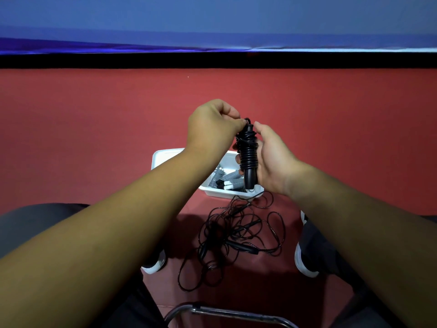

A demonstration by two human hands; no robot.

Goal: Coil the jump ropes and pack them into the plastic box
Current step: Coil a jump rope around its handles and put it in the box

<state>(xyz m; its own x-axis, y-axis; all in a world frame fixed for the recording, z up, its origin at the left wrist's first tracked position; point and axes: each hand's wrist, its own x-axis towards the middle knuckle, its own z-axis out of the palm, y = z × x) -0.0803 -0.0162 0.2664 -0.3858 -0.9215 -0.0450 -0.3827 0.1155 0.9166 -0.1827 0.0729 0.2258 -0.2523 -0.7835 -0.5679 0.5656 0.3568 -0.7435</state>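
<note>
The right hand (272,162) gripped a wound black jump rope (247,152) over the plastic box (163,157); the left hand (212,125) pinched its top. Grey ropes (230,177) lay inside. Tangled black ropes (236,235) waited on the floor.

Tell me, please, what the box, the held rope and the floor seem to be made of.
The box: white plastic, by its smooth moulded rim and soft sheen. The held rope: black, glossy cord, probably PVC or rubber; glints run along its turns. The floor: red and matte with a fine grain, perhaps carpet or a mat.
</note>
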